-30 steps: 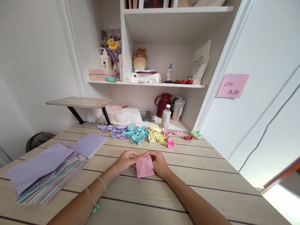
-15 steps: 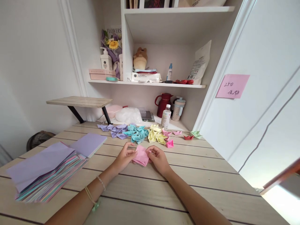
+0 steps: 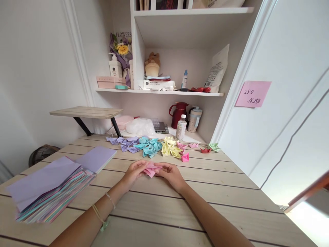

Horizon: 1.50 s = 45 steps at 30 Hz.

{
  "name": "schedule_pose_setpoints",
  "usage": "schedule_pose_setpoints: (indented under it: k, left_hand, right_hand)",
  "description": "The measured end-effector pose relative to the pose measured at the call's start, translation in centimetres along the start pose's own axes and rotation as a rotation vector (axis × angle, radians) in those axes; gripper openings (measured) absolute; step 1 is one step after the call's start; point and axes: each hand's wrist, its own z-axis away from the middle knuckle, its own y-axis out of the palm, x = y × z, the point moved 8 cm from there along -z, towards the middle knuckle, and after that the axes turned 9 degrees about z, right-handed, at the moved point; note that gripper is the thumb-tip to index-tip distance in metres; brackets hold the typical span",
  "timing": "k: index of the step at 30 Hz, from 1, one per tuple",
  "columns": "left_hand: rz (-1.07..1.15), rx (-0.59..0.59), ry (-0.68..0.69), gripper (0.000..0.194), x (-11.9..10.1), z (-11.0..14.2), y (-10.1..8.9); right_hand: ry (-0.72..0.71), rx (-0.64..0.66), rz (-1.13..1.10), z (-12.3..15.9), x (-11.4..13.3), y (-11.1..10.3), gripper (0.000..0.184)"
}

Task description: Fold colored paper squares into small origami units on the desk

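A partly folded piece of pink origami paper (image 3: 151, 169) is held just above the wooden table (image 3: 159, 212). My left hand (image 3: 135, 173) pinches its left side between thumb and fingers. My right hand (image 3: 171, 175) grips the right side in the same way. Beyond my hands lies a row of folded paper boats: purple ones (image 3: 130, 144), blue ones (image 3: 150, 146), yellow ones (image 3: 170, 147), and pink ones (image 3: 185, 157). Farther right sit a red paper boat (image 3: 205, 150) and a green one (image 3: 214, 146).
At the left are a thick stack of coloured paper (image 3: 48, 188) and a purple paper pad (image 3: 99, 157). A small raised stand (image 3: 86, 112) is behind them. Along the back stand a plastic bottle (image 3: 181, 128), a red jug (image 3: 178, 115) and a tumbler (image 3: 194, 120).
The pink paper has gone from a flat, upright-facing shape to a tilted, opened fold with a point toward me. My fingers have shifted along its edges, and both hands still hold it.
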Motion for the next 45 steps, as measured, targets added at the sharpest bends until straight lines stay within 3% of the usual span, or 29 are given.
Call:
schedule_pose_setpoints:
  k: [5, 12, 15, 19, 22, 25, 28, 33, 45]
  left_hand:
    - [-0.113, 0.036, 0.036, 0.034, 0.1, 0.0, 0.2]
    - [-0.167, 0.055, 0.082, 0.034, 0.2, -0.1, 0.7]
    - [-0.163, 0.027, 0.132, 0.034, -0.3, -0.2, 0.5]
    - [-0.27, -0.002, 0.202, 0.026, -0.8, -0.1, 0.3]
    - [-0.311, -0.018, 0.219, 0.036, -0.9, 0.0, 0.1]
    - [-0.379, -0.018, 0.242, 0.037, -1.0, 0.2, 0.0]
    - [-0.47, -0.016, 0.226, 0.03, -0.8, 0.1, -0.3]
    - [-0.358, 0.033, 0.2, 0.034, -0.5, 0.0, 0.4]
    - [-0.522, -0.013, 0.272, 0.029, -1.8, 1.3, 1.5]
  right_hand:
    - [0.003, -0.048, -0.012, -0.1, -0.1, -0.5, 0.03]
    - [-0.029, -0.181, -0.04, -0.4, -0.6, -1.8, 0.037]
    - [-0.078, -0.223, 0.011, -0.4, -0.3, -2.3, 0.031]
    - [-0.091, -0.171, 0.197, -0.4, -0.1, -1.9, 0.03]
    - [-0.088, -0.128, 0.326, -0.2, 0.0, -1.3, 0.042]
    - [-0.155, -0.136, 0.418, 0.1, 0.8, -1.0, 0.034]
    - [-0.176, -0.138, 0.4, 0.2, 1.2, -0.9, 0.03]
    - [-0.136, -0.098, 0.338, 0.2, 1.0, -0.5, 0.034]
    - [-0.085, -0.132, 0.42, 0.2, 0.5, -0.6, 0.036]
